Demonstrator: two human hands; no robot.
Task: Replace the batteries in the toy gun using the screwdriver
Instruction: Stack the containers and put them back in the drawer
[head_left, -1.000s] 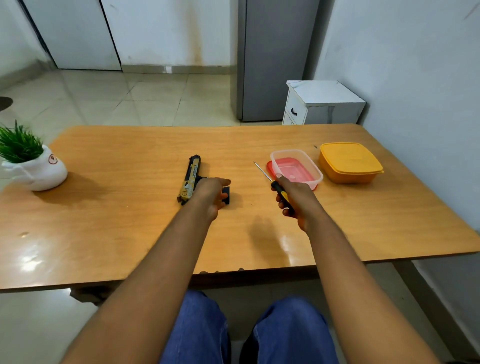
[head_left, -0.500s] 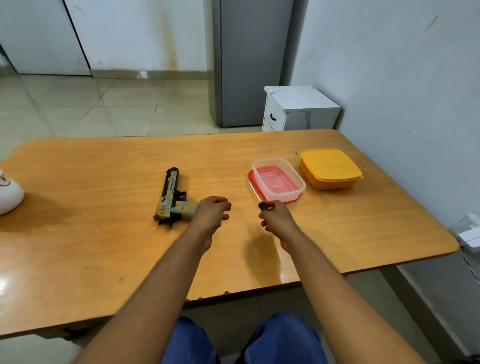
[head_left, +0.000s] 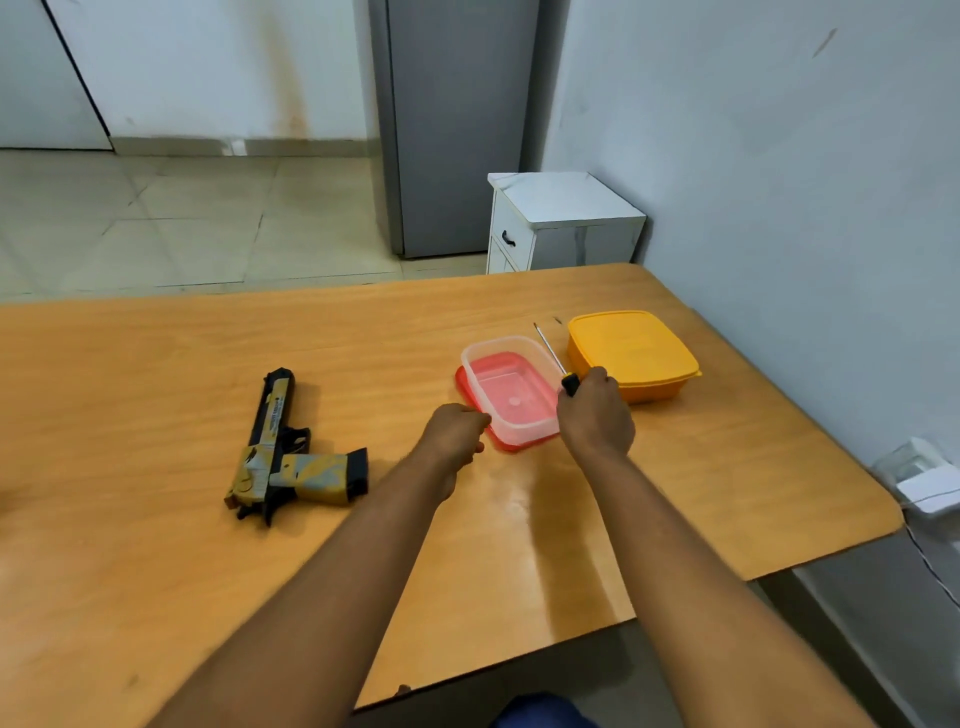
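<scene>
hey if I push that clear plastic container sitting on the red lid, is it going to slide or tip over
The clear container looks thin-walled and empty, so it is probably light and would slide easily. It rests loosely on the red lid, so it may skid off the lid, or drag it across the glossy table. It is low and wide, so tipping seems unlikely.

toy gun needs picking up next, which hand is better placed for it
Left, probably. The left hand is loosely curled and seems to hold nothing, and it is on the side of the black and yellow toy gun. The right hand grips the black-handled screwdriver beside the clear plastic container.
</scene>
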